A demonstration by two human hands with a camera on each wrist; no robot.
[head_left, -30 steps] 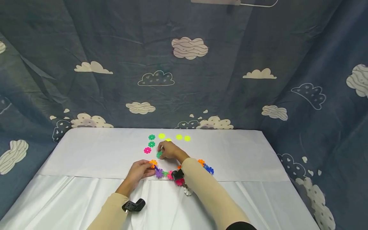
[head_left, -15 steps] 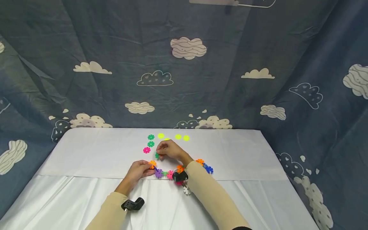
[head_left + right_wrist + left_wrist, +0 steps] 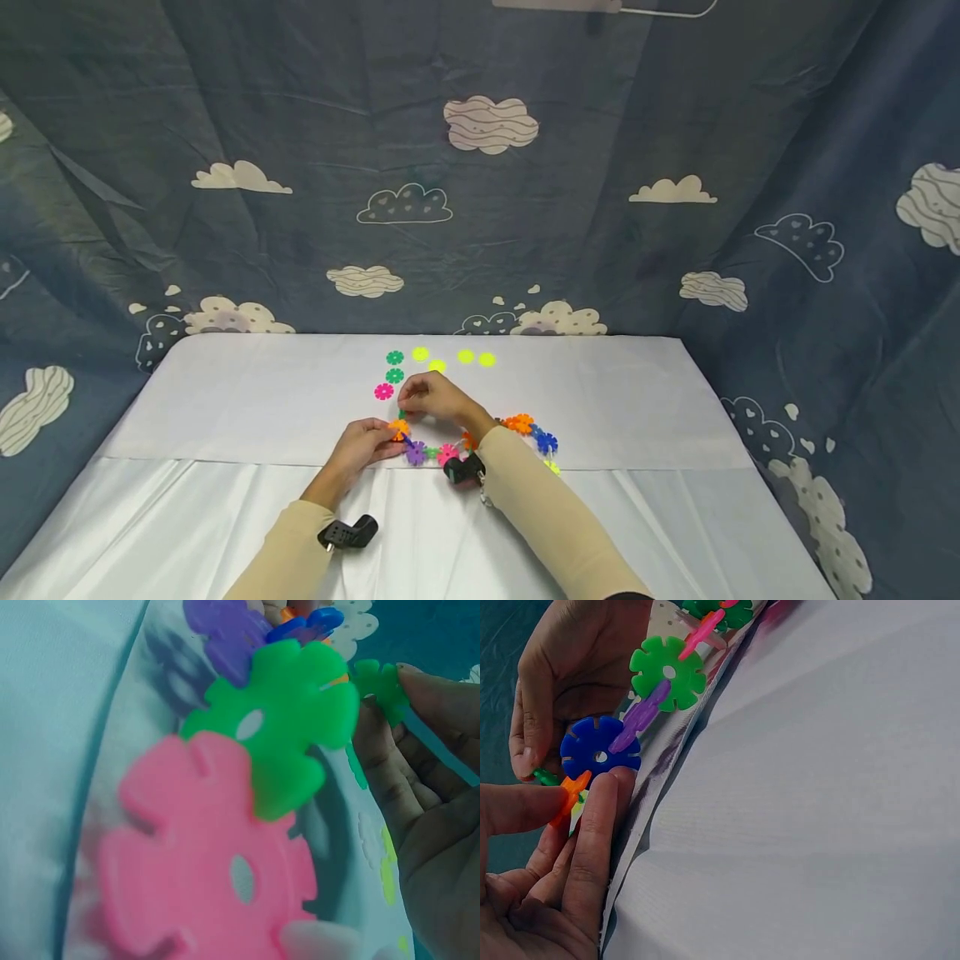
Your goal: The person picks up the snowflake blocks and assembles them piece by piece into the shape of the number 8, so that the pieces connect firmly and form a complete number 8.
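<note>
A chain of notched, flower-shaped plastic discs curves over the white table. My left hand [image 3: 360, 444] pinches the orange disc [image 3: 574, 793] at the chain's left end between thumb and fingers. Beside it in the chain come a blue disc [image 3: 579, 742], a purple disc [image 3: 416, 454], a light green one and a pink disc [image 3: 447, 453]. My right hand [image 3: 437, 397] pinches a green disc [image 3: 381, 688] by its edge, right at the far side of the orange disc. My right sleeve covers part of the chain's middle.
Loose discs lie flat behind the hands: two green discs [image 3: 394, 367], a pink one [image 3: 384, 392] and several yellow discs [image 3: 466, 357]. The chain's right part, with orange and blue discs [image 3: 546, 442], emerges beyond my right forearm. A dark cloud-print curtain [image 3: 525, 250] backs the table.
My right hand has moved left and slightly toward me, bringing the green disc up to the orange one. The left hand keeps its pinch in nearly the same place.
</note>
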